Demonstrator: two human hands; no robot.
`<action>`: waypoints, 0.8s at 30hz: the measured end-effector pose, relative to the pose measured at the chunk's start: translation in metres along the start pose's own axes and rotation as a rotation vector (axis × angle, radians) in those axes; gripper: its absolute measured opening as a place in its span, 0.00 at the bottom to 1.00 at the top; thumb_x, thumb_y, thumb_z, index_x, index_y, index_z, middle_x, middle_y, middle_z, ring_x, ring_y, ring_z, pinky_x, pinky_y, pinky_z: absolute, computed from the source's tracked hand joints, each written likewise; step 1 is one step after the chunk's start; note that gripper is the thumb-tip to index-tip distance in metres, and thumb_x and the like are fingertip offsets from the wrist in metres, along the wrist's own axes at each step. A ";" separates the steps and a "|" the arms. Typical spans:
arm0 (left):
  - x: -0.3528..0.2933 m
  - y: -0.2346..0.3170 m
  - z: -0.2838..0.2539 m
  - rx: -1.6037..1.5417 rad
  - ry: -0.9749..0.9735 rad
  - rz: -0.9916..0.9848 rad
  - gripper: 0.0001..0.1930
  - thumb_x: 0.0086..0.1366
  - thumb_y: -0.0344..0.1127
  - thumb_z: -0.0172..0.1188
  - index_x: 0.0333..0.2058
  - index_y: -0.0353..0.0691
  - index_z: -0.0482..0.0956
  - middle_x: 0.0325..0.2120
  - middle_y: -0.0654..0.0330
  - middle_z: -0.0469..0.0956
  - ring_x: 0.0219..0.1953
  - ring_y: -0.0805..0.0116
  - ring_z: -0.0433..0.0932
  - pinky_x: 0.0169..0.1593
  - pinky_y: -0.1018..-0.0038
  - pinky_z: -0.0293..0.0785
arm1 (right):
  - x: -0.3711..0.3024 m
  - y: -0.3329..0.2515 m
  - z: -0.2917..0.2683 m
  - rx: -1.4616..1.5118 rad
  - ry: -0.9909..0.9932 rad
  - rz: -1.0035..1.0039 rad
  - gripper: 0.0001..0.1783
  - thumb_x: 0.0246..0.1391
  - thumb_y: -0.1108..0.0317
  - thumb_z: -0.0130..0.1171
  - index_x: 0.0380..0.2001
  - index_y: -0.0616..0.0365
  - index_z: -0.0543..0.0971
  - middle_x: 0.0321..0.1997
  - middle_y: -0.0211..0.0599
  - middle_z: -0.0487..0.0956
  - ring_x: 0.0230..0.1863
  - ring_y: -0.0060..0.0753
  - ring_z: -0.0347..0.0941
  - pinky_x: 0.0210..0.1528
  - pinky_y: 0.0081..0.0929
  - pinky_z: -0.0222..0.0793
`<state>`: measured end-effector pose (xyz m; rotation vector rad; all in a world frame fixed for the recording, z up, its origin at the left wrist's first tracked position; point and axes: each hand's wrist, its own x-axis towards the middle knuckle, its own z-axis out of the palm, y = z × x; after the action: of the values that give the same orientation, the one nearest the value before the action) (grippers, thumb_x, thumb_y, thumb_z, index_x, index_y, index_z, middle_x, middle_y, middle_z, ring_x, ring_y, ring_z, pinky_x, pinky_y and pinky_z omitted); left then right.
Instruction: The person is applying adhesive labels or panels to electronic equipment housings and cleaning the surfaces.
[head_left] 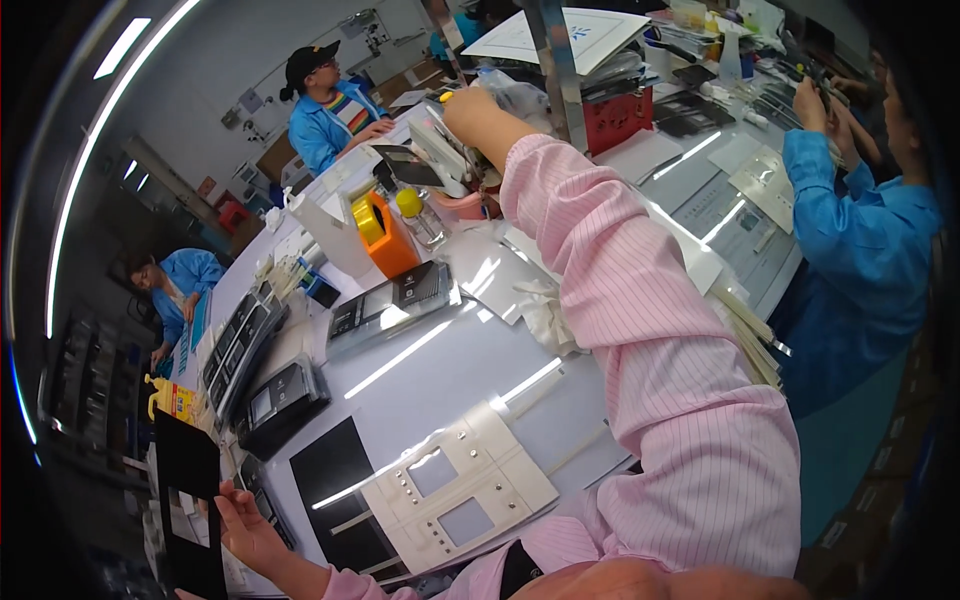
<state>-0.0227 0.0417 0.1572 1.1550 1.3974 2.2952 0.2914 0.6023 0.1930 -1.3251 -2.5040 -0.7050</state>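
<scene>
My right hand, in a pink striped sleeve, stretches far across the bench and closes on a small yellow-tipped tool beside a white holder. At the lower left, my left hand holds a thin black sheet upright by its edge. A cream plastic panel with two window cutouts lies in front of me, partly over a black mat.
An orange tape dispenser, a yellow-capped bottle, a grey tray and black device trays stand on the white bench. A person in blue works close on my right; two others sit at the far left.
</scene>
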 end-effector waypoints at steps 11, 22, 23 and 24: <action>-0.016 0.013 0.021 0.206 0.231 0.009 0.14 0.72 0.37 0.53 0.46 0.30 0.75 0.38 0.57 0.78 0.37 0.68 0.74 0.42 0.74 0.74 | -0.019 0.011 -0.079 0.047 0.036 -0.058 0.11 0.52 0.70 0.56 0.37 0.54 0.85 0.41 0.40 0.84 0.46 0.42 0.80 0.49 0.40 0.71; -0.066 0.010 0.110 -0.681 -0.478 -0.320 0.12 0.72 0.31 0.51 0.51 0.32 0.74 0.33 0.62 0.77 0.31 0.76 0.73 0.65 0.63 0.62 | -0.258 -0.118 -0.234 0.491 0.849 -0.755 0.07 0.49 0.65 0.57 0.25 0.54 0.72 0.22 0.29 0.73 0.31 0.33 0.75 0.33 0.30 0.69; -0.077 0.017 0.122 -0.790 -0.538 -0.350 0.15 0.71 0.29 0.52 0.55 0.36 0.69 0.34 0.61 0.76 0.31 0.75 0.71 0.55 0.69 0.65 | -0.287 -0.130 -0.233 0.539 0.829 -0.784 0.07 0.49 0.66 0.57 0.24 0.54 0.71 0.22 0.28 0.72 0.31 0.32 0.73 0.32 0.29 0.68; -0.090 0.024 0.132 -0.898 -0.596 -0.381 0.20 0.69 0.27 0.53 0.59 0.39 0.64 0.35 0.61 0.76 0.31 0.75 0.70 0.45 0.75 0.68 | -0.313 -0.142 -0.229 0.591 0.808 -0.811 0.08 0.49 0.66 0.57 0.24 0.55 0.69 0.22 0.27 0.70 0.31 0.30 0.72 0.32 0.28 0.66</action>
<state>0.1360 0.0671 0.1627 0.9986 0.2579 1.7353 0.3462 0.1938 0.2195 0.2050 -2.1740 -0.4192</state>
